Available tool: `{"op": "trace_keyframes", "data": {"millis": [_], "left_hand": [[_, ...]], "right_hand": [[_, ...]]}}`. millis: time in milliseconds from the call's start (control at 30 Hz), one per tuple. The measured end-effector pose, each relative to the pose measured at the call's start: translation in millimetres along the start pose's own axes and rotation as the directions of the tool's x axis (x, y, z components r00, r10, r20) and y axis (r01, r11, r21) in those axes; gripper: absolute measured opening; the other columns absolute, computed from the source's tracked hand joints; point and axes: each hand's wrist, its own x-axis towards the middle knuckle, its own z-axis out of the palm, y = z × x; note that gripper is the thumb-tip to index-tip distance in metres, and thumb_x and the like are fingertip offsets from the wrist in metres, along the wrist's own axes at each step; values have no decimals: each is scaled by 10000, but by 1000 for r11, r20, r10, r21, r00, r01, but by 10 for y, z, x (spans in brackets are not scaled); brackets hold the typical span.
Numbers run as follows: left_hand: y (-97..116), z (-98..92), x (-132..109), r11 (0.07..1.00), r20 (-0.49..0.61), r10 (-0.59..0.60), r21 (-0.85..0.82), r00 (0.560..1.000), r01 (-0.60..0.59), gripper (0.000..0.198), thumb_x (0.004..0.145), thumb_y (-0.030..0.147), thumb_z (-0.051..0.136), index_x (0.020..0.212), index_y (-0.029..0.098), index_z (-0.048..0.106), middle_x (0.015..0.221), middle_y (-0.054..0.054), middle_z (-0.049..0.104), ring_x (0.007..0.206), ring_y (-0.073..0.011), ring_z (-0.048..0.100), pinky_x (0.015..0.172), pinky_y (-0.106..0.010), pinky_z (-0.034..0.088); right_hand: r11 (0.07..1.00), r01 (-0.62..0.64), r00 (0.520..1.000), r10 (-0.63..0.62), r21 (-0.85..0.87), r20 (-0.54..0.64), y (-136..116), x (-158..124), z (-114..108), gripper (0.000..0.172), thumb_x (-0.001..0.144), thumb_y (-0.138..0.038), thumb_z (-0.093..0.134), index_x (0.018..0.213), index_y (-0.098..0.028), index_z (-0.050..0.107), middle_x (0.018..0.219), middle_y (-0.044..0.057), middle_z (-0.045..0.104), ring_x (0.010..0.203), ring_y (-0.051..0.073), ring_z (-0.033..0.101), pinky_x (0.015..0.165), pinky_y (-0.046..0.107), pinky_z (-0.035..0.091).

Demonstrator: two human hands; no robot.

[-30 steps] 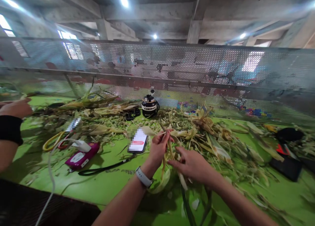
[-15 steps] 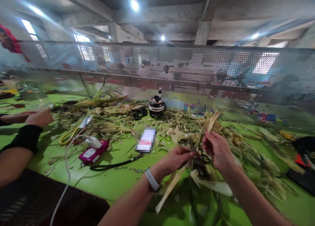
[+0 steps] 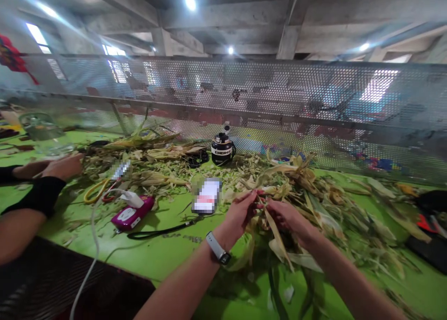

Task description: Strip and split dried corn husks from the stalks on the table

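Note:
Dried corn husk strips lie heaped over the right half of the green table. Both my hands meet above this pile. My left hand (image 3: 242, 214), with a watch (image 3: 218, 248) on the wrist, has its fingers pinched on a corn husk strip (image 3: 277, 236). From the other side my right hand (image 3: 284, 214) is closed on the same husk, whose pale end hangs down between the hands. Longer husk leaves (image 3: 324, 217) spread just right of my right hand. Parts of the husk under the fingers are hidden.
A phone (image 3: 206, 196) lies left of my hands, near a purple power adapter (image 3: 132, 212) with a white cable. A black bottle (image 3: 222, 149) stands before a perforated metal screen (image 3: 195, 92). Another person's hands (image 3: 63, 166) are at far left.
My right hand has come down and left from the raised husk, and my left hand has risen slightly. The hands are now close together. The other person's hands have shifted slightly right.

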Motion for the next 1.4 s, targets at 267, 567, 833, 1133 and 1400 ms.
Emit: {"op": "trace_keyframes", "data": {"millis": [267,567,833,1133,1400], "left_hand": [[73,-40,0,995,-38,19,100,999,-16,266,576,307,789,756,124,722,596,2,612,534,-79,523,492,-188,386],[46,-47,20,981,40,-186,59,982,183,154,733,235,680,661,112,623,439,52,470,356,-24,380,357,-143,286],[102,3,-21,976,20,-153,-153,988,154,83,805,181,612,780,108,645,538,25,557,471,-40,523,484,-128,433],[-20,-42,22,970,22,-206,-130,978,207,132,805,227,604,755,116,657,617,-21,637,526,-85,574,506,-182,437],[-53,-29,-26,988,101,-142,-48,985,148,202,698,291,726,686,105,646,585,-9,610,531,-81,548,535,-185,433]], "right_hand": [[921,193,980,-200,-338,13,103,-20,19,357,810,-528,499,708,-186,487,460,-81,439,385,72,398,407,196,337],[715,274,952,-295,-643,78,95,-20,-58,319,920,-401,326,845,-179,543,597,-26,557,486,112,524,502,221,408],[-10,276,759,-612,-961,224,259,-94,105,497,866,-230,383,1349,-113,378,1056,148,650,774,211,624,678,304,449],[-364,334,445,-752,-869,486,260,-174,151,389,859,-270,501,1247,-275,527,1003,82,609,953,219,521,863,368,364],[-75,605,376,-851,-793,367,268,-159,129,161,846,-211,509,959,-196,623,792,42,614,785,170,528,745,319,403]]}}
